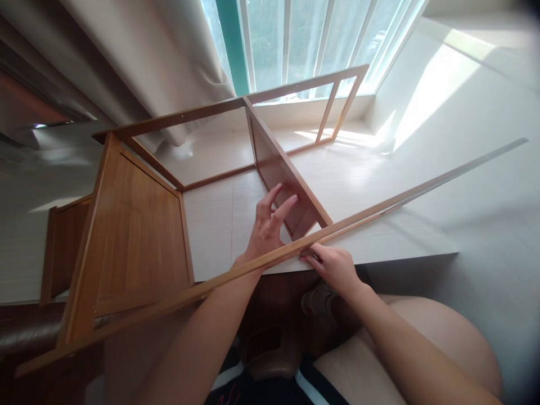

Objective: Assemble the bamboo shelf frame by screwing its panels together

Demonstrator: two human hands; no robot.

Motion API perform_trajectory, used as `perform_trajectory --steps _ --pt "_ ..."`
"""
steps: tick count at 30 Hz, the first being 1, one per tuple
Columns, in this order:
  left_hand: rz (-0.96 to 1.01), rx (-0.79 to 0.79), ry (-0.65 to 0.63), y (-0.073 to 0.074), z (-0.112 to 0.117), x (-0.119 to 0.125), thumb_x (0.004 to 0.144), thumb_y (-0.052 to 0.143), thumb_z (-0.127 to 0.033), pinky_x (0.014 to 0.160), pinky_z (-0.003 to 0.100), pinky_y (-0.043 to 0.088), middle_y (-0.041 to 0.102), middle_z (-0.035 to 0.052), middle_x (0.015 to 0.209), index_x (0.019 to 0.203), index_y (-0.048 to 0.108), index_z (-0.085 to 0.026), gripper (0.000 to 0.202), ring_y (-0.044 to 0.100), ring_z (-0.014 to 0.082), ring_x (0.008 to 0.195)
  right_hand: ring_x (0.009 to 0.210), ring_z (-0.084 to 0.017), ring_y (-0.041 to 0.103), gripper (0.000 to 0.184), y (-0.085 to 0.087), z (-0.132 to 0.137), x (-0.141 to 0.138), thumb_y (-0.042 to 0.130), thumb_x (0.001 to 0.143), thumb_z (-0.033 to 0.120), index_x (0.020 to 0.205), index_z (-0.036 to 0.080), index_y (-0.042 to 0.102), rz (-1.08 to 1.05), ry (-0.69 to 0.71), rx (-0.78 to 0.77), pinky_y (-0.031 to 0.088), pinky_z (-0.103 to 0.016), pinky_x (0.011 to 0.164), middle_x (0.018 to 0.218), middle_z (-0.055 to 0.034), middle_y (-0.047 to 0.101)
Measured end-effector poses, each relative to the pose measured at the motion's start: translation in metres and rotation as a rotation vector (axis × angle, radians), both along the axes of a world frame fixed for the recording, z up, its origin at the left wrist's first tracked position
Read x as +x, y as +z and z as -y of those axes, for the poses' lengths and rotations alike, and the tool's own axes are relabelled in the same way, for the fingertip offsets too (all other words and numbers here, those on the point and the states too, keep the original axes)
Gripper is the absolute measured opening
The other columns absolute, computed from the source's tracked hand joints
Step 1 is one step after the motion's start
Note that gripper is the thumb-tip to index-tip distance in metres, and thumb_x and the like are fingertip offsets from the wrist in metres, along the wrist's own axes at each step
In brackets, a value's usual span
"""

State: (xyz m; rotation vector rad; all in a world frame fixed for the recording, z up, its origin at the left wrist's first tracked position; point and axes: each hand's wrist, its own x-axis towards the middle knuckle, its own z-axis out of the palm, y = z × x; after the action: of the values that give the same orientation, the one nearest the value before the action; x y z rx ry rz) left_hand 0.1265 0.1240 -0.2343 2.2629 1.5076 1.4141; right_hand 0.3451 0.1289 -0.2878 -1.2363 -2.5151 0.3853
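A bamboo shelf frame lies on its side on a white board. Its middle divider panel stands upright. My left hand reaches past the long front rail, its fingers spread and resting against the divider's near end. My right hand is closed in a pinch on the underside of the rail where it meets the divider; I cannot make out anything in its fingers besides the rail.
A window and a grey curtain stand behind the frame. A white wall rises on the right. A separate bamboo panel lies at the left. My knee is below the board's edge.
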Motion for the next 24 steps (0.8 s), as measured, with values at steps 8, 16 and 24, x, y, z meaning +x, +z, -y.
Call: perform_trajectory --steps 8,16,24 --pt "0.022 0.084 -0.007 0.006 -0.009 0.0 0.075 0.071 -0.051 0.104 0.05 0.044 0.028 0.0129 0.153 0.144 0.03 -0.032 0.082 0.038 0.0332 0.136 0.066 -0.017 0.065 0.027 -0.002 -0.002 0.0 0.05 0.096 0.038 0.092 0.021 0.071 0.017 0.008 0.028 0.034 -0.027 0.059 0.075 -0.0048 0.073" --pt "0.112 0.054 0.021 -0.008 -0.006 0.009 0.076 0.072 -0.045 0.096 0.047 0.054 0.032 0.0115 0.15 0.14 0.032 -0.032 0.076 0.04 0.0318 0.136 0.066 -0.016 0.065 0.023 -0.005 -0.003 -0.002 0.052 0.094 0.03 0.093 0.023 0.073 -0.008 -0.009 0.045 0.036 -0.027 0.061 0.087 -0.0049 0.076" --pt "0.102 0.132 0.091 -0.015 -0.005 0.012 0.076 0.073 -0.043 0.106 0.047 0.046 0.045 0.0123 0.138 0.132 0.039 -0.025 0.068 0.047 0.0267 0.129 0.065 -0.016 0.064 0.024 -0.005 -0.002 -0.004 0.053 0.093 0.032 0.087 0.023 0.074 -0.019 -0.038 0.059 0.034 -0.026 0.06 0.081 -0.0048 0.075"
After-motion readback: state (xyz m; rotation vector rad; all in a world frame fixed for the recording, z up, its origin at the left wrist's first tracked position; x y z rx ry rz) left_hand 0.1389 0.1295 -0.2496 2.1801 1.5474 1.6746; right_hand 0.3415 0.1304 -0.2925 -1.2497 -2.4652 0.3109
